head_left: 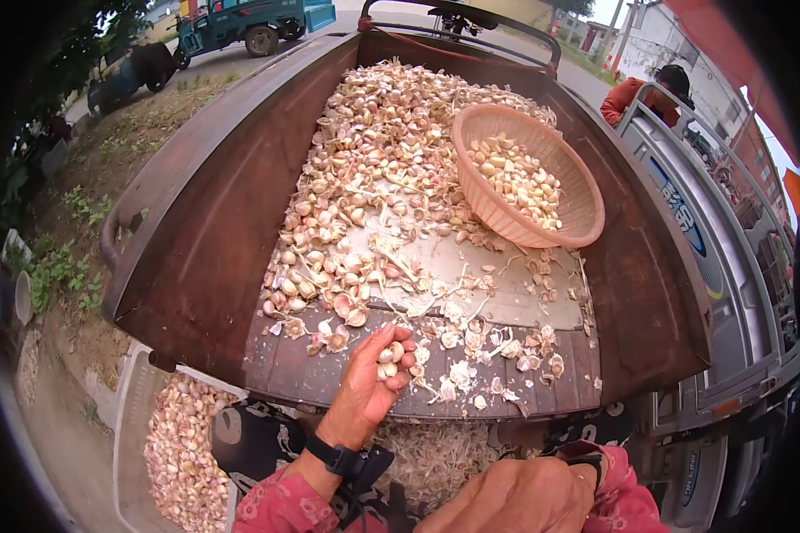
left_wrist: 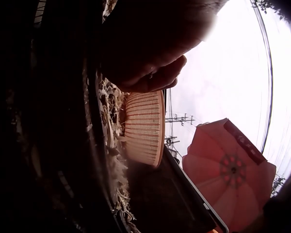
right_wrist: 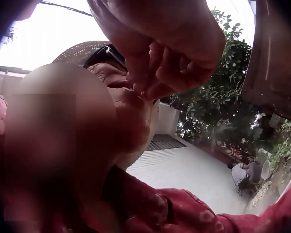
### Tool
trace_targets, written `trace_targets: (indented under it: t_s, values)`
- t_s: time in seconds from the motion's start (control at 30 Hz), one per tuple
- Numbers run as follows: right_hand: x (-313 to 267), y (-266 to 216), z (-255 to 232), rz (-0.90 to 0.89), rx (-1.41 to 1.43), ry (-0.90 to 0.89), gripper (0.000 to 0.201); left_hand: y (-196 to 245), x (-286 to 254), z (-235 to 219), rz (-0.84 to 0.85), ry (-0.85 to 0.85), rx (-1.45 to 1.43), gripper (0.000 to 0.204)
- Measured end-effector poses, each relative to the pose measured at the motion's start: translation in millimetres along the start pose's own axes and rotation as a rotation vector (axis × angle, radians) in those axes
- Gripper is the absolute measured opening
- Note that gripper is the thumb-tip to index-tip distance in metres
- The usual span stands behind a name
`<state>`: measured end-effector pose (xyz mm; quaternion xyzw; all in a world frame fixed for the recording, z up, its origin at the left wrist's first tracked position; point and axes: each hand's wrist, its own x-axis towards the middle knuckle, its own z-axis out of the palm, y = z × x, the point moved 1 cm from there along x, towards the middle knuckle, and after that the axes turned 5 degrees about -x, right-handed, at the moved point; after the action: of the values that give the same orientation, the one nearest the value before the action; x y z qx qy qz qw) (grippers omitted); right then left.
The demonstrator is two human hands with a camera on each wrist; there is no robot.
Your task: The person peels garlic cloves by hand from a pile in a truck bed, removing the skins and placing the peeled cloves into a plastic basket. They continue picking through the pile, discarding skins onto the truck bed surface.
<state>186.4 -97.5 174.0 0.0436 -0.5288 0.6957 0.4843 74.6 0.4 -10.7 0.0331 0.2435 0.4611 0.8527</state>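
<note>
Several peeled garlic cloves (head_left: 390, 361) lie in the palm of my left hand (head_left: 370, 384), held by its curled fingers above the front of the brown metal cart bed (head_left: 316, 377). In the left wrist view the left hand (left_wrist: 155, 53) is a dark shape, with the cloves hidden. My right hand (head_left: 524, 497) is drawn back close to my body at the bottom of the head view. In the right wrist view the right hand (right_wrist: 169, 53) is raised by the face, its fingers curled and no object showing between them.
Unpeeled garlic (head_left: 364, 151) is heaped over the cart bed, with skins (head_left: 462, 373) scattered at its front. A pink basket (head_left: 587, 213) of peeled cloves stands at the right. A white crate (head_left: 133, 417) of garlic sits at lower left. Another person (head_left: 627, 98) is beyond the silver vehicle (head_left: 693, 222).
</note>
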Motion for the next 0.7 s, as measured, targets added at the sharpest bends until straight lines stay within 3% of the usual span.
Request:
trace_targets:
  t_s: [0.13,0.23,0.33,0.37,0.47,0.53,0.57,0.6,0.7]
  values:
    - [1.4,2.4,18.0,-0.123,0.154,-0.033,0.018,-0.2,-0.3,1.0,0.001,0.004,0.005,0.023]
    - [-1.2,-0.6,22.2,0.033,0.22,0.066,0.018,-0.8,0.5,-0.8,-0.017,-0.001,-0.03,0.022]
    - [0.0,7.9,21.9,-0.16,0.29,0.078,0.019,0.3,0.9,-3.6,-0.014,-0.021,0.008,0.023]
    - [-0.5,4.0,20.4,-0.12,0.231,0.195,0.018,1.4,2.2,-3.3,-0.012,-0.021,0.007,0.023]
    - [-22.8,4.9,-27.7,0.166,-0.119,0.486,0.02,-0.1,-3.3,8.1,-0.028,-0.058,-0.049,0.03]
    - [-15.3,17.1,-76.5,0.305,-0.839,0.414,0.022,2.0,-18.1,41.0,0.046,0.086,-0.051,0.034]
    - [-15.3,25.2,-104.0,0.367,-0.889,0.419,0.023,4.1,-11.2,24.0,-0.032,-0.022,-0.168,0.034]
    - [-15.5,31.3,-132.2,0.429,-0.941,0.428,0.024,3.7,-6.1,13.5,-0.032,-0.021,-0.172,0.034]
    - [-0.1,33.0,-223.6,0.388,-1.541,0.279,0.026,3.7,3.6,-3.2,-0.079,-0.103,-0.288,0.027]
